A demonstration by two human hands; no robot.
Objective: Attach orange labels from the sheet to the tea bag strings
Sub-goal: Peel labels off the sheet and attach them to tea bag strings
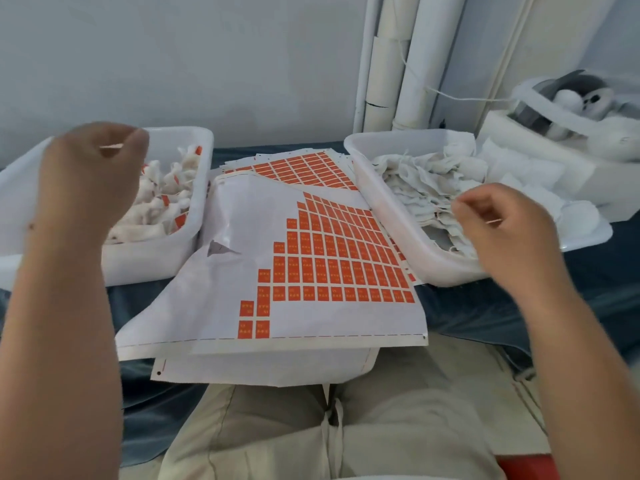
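Note:
The top label sheet point(332, 258) lies on my lap and the dark cloth, with its orange labels left only on the right part. My left hand point(93, 174) hovers above the left white tray point(152, 261), fingers curled closed, with nothing visible in them. That tray holds several tea bags with orange labels point(162, 199) attached. My right hand point(512, 230) reaches into the right white tray point(391, 216). Its thumb and fingertips are pinched at the pile of unlabelled tea bags point(422, 181). The string it pinches is too blurred to make out.
More label sheets point(298, 168) lie stacked behind the top sheet, between the trays. Loose white tea bags and a white tub of tools point(561, 109) stand at the far right. White pipes run up the wall behind. A bare backing sheet point(263, 368) sticks out underneath.

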